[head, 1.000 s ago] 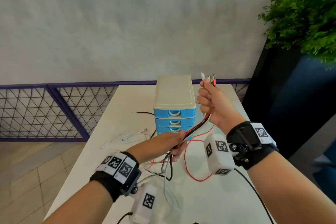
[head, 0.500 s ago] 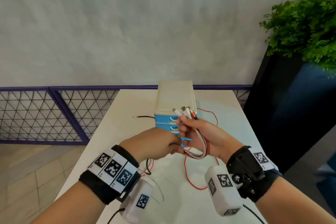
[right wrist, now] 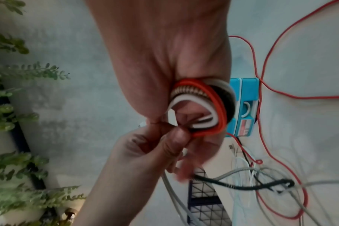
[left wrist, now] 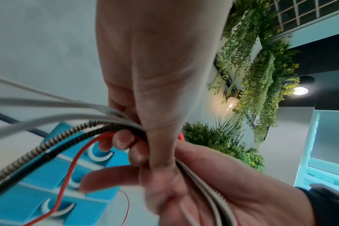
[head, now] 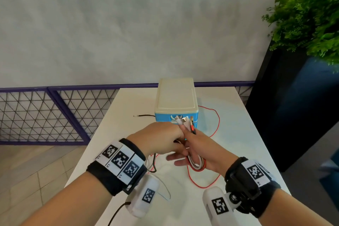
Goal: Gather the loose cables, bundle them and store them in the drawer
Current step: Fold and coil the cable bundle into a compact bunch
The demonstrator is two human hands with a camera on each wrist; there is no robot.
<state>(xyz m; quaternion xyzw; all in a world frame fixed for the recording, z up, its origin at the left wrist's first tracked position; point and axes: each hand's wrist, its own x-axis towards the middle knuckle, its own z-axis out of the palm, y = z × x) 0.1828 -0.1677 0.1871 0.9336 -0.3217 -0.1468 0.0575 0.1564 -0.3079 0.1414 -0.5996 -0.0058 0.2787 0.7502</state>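
Note:
Several cables, white, red, black and braided, form one bundle [head: 199, 166] looped round my right hand [head: 201, 145]. Its thumb pinches the connector ends [head: 184, 121], which stick up in front of the drawers. In the right wrist view the loop [right wrist: 213, 94] wraps the palm. My left hand [head: 161, 139] touches the right one and grips the trailing cables [left wrist: 99, 123] with curled fingers. The drawer unit [head: 176, 97], cream on top with blue drawers, stands just behind both hands with its drawers closed.
A long red cable [head: 218, 119] curves over the white table [head: 128, 108] to the right of the unit. A black cable end [head: 145, 115] lies to its left. A purple mesh railing [head: 55, 97] and a dark planter with greenery [head: 308, 24] border the table.
My right hand came down from its raised position to meet the left hand in front of the drawers. The straight cables are now looped round it.

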